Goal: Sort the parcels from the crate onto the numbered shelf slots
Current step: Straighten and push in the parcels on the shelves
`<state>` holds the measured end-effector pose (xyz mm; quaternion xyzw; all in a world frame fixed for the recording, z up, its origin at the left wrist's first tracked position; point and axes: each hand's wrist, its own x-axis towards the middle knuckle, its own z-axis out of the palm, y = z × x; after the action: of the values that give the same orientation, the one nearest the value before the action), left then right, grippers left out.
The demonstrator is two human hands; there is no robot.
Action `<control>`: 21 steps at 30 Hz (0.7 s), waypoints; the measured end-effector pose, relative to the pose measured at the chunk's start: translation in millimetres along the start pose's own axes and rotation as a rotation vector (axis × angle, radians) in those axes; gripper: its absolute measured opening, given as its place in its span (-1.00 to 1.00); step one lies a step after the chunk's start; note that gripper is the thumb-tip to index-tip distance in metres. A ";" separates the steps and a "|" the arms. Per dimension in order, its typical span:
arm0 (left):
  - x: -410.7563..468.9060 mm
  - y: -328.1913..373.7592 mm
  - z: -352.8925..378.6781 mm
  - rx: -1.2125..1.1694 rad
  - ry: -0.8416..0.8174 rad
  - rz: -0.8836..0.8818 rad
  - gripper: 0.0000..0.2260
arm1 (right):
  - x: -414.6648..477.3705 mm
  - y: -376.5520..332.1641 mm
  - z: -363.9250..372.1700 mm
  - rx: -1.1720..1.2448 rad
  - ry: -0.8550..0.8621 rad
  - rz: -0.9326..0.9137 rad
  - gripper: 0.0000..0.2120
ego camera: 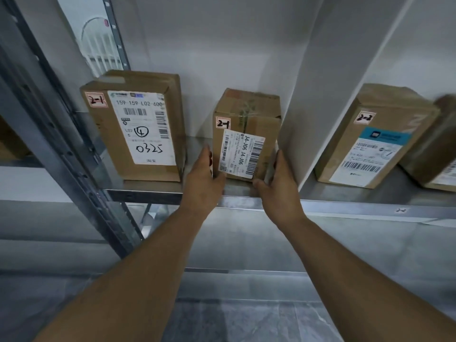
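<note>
A small cardboard parcel [249, 119] with a handwritten "2-1" tag stands upright on the metal shelf [148, 193], close to the white divider. My left hand [202, 178] lies flat against its left side with straight fingers, thumb at the lower front corner. My right hand [280, 183] presses the right side the same way, thumb near the front bottom edge. A larger parcel [138, 129], also tagged "2-1", stands to the left in the same slot, apart from the small one.
A white divider panel [320, 95] closes the slot on the right. Beyond it stand a parcel tagged "2-2" [375, 139] and another box [441, 144]. A slot label [400, 210] sits on the shelf lip. A steel upright [61, 144] runs down the left.
</note>
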<state>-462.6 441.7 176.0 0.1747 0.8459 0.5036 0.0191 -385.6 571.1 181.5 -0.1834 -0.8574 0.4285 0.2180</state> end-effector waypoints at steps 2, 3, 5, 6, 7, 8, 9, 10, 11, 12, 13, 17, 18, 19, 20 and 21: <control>-2.6 0.5 0.1 0.045 -0.002 0.020 -0.58 | 3.6 0.9 0.0 0.018 -0.021 0.001 -0.39; -4.1 -0.1 0.6 0.056 -0.002 0.027 -0.60 | 4.2 0.9 0.4 0.016 -0.030 0.010 -0.42; -8.7 -1.4 1.7 0.074 0.023 0.041 -0.63 | 3.6 1.8 0.2 0.003 -0.032 0.017 -0.47; -11.0 -2.3 2.3 0.075 0.039 0.045 -0.64 | 3.0 2.9 0.2 -0.005 -0.029 0.016 -0.49; -13.3 -2.7 2.3 0.068 0.049 0.043 -0.65 | 2.0 3.6 -0.1 -0.011 -0.028 0.013 -0.50; -15.3 -3.0 2.5 0.061 0.054 0.036 -0.65 | 1.5 4.6 -0.1 -0.015 -0.027 0.009 -0.51; -16.7 -3.0 2.4 0.058 0.056 0.027 -0.65 | 1.3 5.2 0.0 -0.019 -0.025 0.004 -0.52; -17.3 -3.0 2.4 0.060 0.059 0.020 -0.66 | 1.4 5.6 0.5 -0.024 -0.020 0.001 -0.53; -17.0 -2.9 2.4 0.065 0.063 0.017 -0.67 | 1.6 6.0 1.2 -0.031 -0.015 0.001 -0.54; -16.3 -3.2 2.4 0.071 0.070 0.016 -0.69 | 1.5 6.0 1.7 -0.034 -0.012 0.000 -0.55; -15.6 -3.0 2.3 0.078 0.076 0.013 -0.70 | 1.4 5.7 2.4 -0.036 -0.011 -0.002 -0.55; -12.6 -3.8 2.8 0.094 0.077 -0.019 -0.72 | 0.3 4.5 3.6 -0.049 -0.008 -0.001 -0.55; -11.8 -4.4 3.0 0.094 0.075 -0.021 -0.72 | 0.4 4.2 4.0 -0.051 -0.003 -0.005 -0.55; -11.3 -4.6 2.9 0.098 0.072 -0.020 -0.72 | 0.5 4.0 4.2 -0.056 0.000 -0.004 -0.56; -10.5 -5.1 2.7 0.104 0.069 -0.020 -0.72 | 0.4 3.8 4.4 -0.063 0.003 0.000 -0.56; -9.9 -4.9 2.5 0.112 0.063 -0.020 -0.72 | 0.4 3.9 4.4 -0.066 0.006 0.004 -0.56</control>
<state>-454.2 438.6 169.1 0.1511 0.8746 0.4605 -0.0123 -387.8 570.7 176.0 -0.1934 -0.8700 0.3999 0.2138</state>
